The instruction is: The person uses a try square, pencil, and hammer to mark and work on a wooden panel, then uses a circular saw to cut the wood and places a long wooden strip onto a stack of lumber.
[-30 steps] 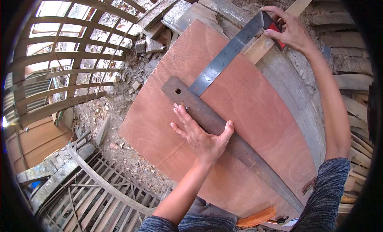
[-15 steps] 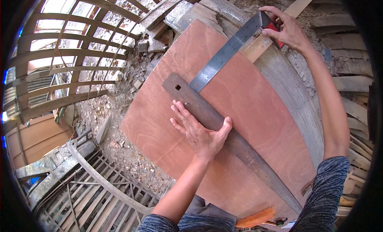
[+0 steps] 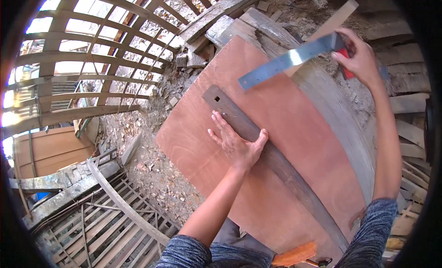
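A reddish-brown plywood sheet [image 3: 193,134] lies under both arms. Across it slants a long dark wooden strip [image 3: 294,173] with a square hole at its far end. My left hand [image 3: 239,148] is spread flat, its thumb over the strip and its fingers along the strip's left edge. At the upper right, my right hand [image 3: 361,58] grips a try square [image 3: 287,61] by its red and black stock. The steel blade points left across the plywood's far right edge, its tip apart from the strip; it looks slightly lifted.
A grey weathered plank [image 3: 338,111] and a pale batten [image 3: 338,19] stick out beyond the sheet's right side. Wooden slat frames [image 3: 87,60] stand at the left. Rubble and timber offcuts [image 3: 195,60] lie beyond. An orange piece [image 3: 294,254] rests at the near edge.
My right hand has moved right and down with the try square, drawing its blade away from the dark strip and turning it flatter. My left hand stays on the strip. The view has shifted slightly.
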Action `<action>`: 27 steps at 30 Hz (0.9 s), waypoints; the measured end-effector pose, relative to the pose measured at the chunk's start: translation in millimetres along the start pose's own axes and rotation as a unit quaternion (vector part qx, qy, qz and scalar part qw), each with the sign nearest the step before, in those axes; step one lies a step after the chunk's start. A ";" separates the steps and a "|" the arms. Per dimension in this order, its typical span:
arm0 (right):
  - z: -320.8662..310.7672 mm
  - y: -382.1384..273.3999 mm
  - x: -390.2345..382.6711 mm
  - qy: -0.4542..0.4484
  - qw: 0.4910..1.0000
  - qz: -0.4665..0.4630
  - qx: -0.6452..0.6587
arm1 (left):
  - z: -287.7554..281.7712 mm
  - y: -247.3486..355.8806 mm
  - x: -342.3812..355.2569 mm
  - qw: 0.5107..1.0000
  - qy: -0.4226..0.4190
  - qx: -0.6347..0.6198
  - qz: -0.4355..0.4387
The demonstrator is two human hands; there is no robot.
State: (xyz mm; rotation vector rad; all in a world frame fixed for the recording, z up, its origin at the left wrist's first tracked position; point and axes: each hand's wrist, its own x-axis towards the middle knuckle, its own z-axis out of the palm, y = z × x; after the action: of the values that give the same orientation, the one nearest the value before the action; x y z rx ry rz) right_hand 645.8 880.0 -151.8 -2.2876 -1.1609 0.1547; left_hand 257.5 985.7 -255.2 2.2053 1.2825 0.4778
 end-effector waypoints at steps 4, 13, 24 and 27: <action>-69.0 -36.8 -141.8 0.045 0.992 0.121 -0.003 | 4.6 -19.0 1.7 0.998 0.020 0.052 0.025; -53.8 -188.6 -511.0 0.041 0.794 0.553 0.248 | 10.5 -24.5 -4.0 0.997 0.032 0.061 0.024; 79.6 -215.8 -587.1 0.055 0.786 0.505 0.353 | -4.2 -40.8 8.9 0.994 0.007 0.103 -0.039; 5.3 -135.8 -635.5 0.164 0.829 0.502 0.185 | 10.9 -14.7 -13.6 0.993 -0.002 0.102 -0.066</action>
State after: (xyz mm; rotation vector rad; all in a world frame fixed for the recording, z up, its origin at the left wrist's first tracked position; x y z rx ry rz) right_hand 155.3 454.3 -176.7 -2.1977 0.3136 0.3231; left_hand 246.9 976.7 -273.2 2.2634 1.5216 0.3018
